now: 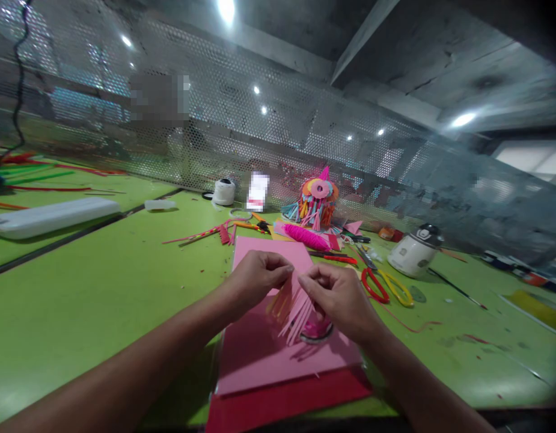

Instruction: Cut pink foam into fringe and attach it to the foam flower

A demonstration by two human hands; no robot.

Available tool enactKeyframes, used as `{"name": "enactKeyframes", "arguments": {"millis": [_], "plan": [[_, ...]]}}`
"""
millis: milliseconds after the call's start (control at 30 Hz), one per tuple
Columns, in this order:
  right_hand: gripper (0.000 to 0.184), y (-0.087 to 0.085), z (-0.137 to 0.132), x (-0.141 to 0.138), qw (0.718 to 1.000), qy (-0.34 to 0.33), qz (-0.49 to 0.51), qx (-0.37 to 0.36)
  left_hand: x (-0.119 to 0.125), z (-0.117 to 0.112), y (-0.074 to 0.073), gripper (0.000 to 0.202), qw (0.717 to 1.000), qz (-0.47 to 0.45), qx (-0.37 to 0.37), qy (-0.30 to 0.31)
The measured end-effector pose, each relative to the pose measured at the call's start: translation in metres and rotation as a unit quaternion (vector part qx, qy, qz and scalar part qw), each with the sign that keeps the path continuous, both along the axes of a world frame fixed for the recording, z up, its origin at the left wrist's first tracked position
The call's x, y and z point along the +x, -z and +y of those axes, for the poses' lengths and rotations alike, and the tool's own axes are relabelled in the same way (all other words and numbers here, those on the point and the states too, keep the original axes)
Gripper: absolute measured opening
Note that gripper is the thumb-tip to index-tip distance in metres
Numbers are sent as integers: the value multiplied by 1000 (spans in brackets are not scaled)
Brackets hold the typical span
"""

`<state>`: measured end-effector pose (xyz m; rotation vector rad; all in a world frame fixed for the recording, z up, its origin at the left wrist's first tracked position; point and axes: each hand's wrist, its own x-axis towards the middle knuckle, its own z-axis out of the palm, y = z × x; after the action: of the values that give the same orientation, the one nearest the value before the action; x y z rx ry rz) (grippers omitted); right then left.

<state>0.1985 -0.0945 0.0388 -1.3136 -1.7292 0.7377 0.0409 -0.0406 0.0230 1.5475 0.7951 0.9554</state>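
Note:
My left hand [262, 273] is closed in a pinch at the top of a blurred, yellowish paper tassel [280, 305]. Just beside it, my right hand [338, 294] grips a pink paper tassel [296, 317], whose thin cut strips hang down to the left. Both hands hover over a pink paper sheet [255, 355], with a dark red sheet [296, 400] showing below its near edge. Partly behind the right hand, a round bright pink item with a dark rim [316, 331] lies on the pink sheet; its kind is unclear.
Scissors with red and yellow handles [388, 287] lie right of the sheets on the green table [124, 313]. Farther back are a pink yarn bundle [307, 237], a colourful tasselled paper ornament [320, 195], white thread spool [224, 192], lit phone [258, 191] and white pot [415, 251].

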Motion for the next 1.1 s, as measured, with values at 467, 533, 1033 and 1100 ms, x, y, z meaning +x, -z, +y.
{"name": "enactKeyframes", "arguments": {"millis": [467,533,1033,1100], "plan": [[27,1,3,3,1000,3,-21,6,0,-6,-7,17,999,-30,-38,14],[27,2,3,3,1000,4,-24,8,1,-6,-7,17,999,-29,-37,15],[24,1,4,2,1000,4,-13,-4,0,-10,-11,14,999,-33,-34,28],[24,1,4,2,1000,5,-15,-2,0,-12,-13,16,998,-35,-40,24]]}}
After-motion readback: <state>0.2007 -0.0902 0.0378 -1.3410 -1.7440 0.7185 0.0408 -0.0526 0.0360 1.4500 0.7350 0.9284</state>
